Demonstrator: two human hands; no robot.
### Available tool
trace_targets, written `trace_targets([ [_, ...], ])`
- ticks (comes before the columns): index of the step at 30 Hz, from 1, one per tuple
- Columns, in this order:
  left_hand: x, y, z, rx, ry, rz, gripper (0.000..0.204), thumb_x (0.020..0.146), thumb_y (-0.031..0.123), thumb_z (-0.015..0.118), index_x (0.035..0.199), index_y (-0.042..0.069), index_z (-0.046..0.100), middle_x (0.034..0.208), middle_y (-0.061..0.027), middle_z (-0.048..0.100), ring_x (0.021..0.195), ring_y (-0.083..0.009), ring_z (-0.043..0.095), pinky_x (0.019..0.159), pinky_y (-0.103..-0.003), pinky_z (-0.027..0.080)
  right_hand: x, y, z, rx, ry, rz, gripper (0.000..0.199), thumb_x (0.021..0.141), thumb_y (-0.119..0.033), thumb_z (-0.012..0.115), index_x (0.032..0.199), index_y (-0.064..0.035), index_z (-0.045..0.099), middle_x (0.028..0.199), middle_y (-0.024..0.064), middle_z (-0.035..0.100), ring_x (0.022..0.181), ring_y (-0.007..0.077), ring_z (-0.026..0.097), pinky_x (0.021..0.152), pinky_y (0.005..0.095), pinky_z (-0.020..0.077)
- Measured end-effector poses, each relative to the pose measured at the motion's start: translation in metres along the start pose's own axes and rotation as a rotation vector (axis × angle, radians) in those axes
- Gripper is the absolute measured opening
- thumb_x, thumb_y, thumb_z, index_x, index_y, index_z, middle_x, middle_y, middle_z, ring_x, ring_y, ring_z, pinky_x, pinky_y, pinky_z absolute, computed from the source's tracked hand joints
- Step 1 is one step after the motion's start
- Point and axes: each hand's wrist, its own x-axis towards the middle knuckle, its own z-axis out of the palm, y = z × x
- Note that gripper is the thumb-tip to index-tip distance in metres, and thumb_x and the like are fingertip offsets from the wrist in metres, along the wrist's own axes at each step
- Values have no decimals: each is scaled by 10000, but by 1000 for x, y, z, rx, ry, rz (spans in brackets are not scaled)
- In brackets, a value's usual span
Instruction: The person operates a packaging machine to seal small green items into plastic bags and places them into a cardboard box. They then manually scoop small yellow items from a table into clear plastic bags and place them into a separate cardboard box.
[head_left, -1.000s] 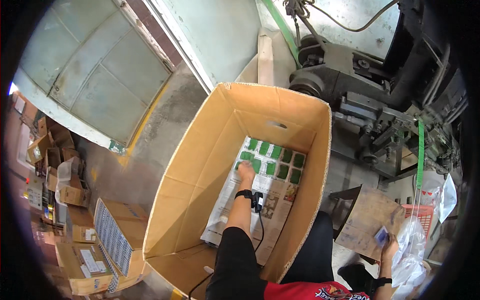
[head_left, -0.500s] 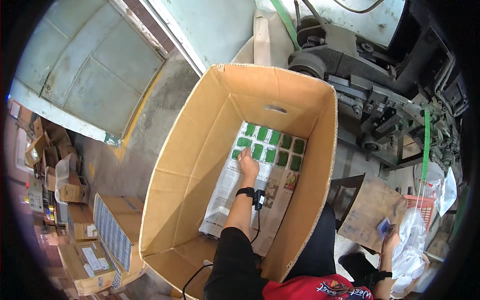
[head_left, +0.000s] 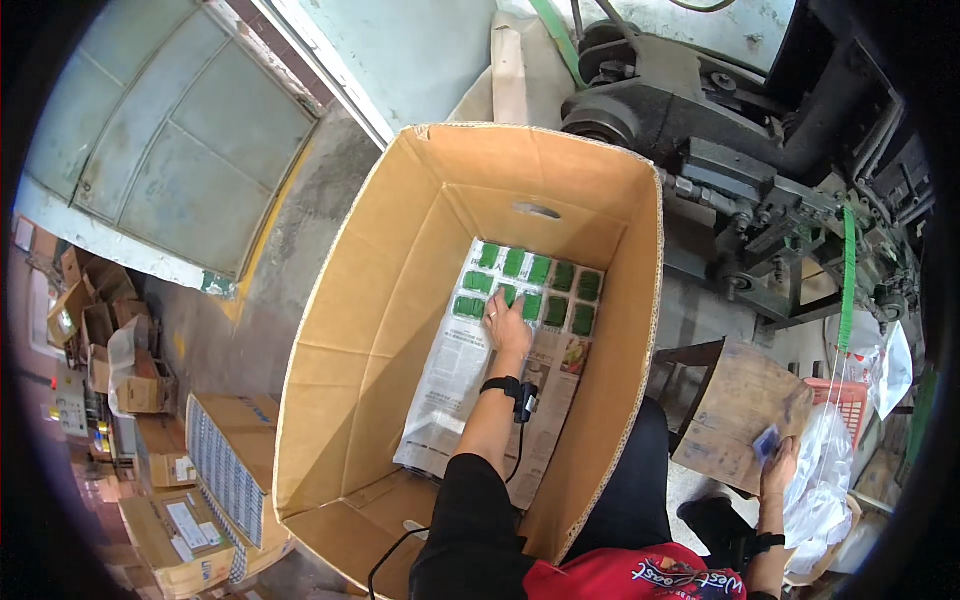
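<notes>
reaching over green bundles [head_left: 513, 262] in a carton [head_left: 370, 290]

the left hand [head_left: 509, 327] is held low over the bundles, its fingers slightly parted; whether one is pinched cannot be told. the bundles are laid in rows on newspaper [head_left: 437, 400] at the carton's far end. a small blue piece [head_left: 766, 443] over a wooden board [head_left: 725, 425] is met by the right hand [head_left: 780, 468], whose grip cannot be made out.

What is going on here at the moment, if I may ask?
A person's left hand is down inside a large cardboard box, at green pieces laid in rows on newspaper. The right hand is outside the box, at a small bluish piece over a wooden board; whether its grip is closed is hard to tell.
</notes>
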Motion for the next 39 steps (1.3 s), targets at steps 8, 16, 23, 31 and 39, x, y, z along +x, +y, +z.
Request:
trace_targets([
  [8, -9, -4, 10, -104, 112, -11, 411, 716, -7, 568, 1089, 146, 651, 1370, -139, 351, 1266, -332, 302, 1008, -479, 269, 3, -4, 0, 17, 27, -14, 185, 647, 83, 446, 825, 33, 439, 887, 216, 455, 871, 421, 447, 748, 468, 380],
  [16, -11, -1, 6, -64, 39, -24, 421, 718, -9, 561, 1098, 148, 651, 1376, -142, 336, 1289, -324, 266, 1006, -483, 267, 2, -4, 2, 4, 0, 49, 187, 647, 74, 448, 827, 24, 453, 903, 212, 456, 894, 424, 449, 751, 469, 387],
  [23, -6, 3, -23, -114, 72, -14, 405, 706, -33, 532, 1089, 58, 627, 1346, -192, 363, 1260, -366, 300, 1010, -480, 282, 6, 11, -3, -79, -150, -123, 234, 639, 54, 499, 872, 26, 493, 898, 206, 509, 862, 393, 513, 719, 452, 442],
  [31, 44, 57, -169, -451, 331, 419, 262, 788, -64, 516, 1037, -39, 597, 1075, -215, 585, 1024, -256, 566, 909, -363, 431, 24, 21, -44, -79, -232, -72, 224, 707, 22, 519, 927, 28, 558, 788, 238, 594, 692, 384, 604, 585, 451, 478],
  [39, -67, 343, -334, -1014, -425, 677, 412, 871, 139, 572, 1229, -47, 487, 1136, -168, 589, 1036, -220, 581, 885, -320, 462, 93, 10, -194, 1260, 99, 229, 93, 877, -119, 579, 843, -33, 570, 702, 45, 600, 594, 109, 593, 512, 227, 474],
])
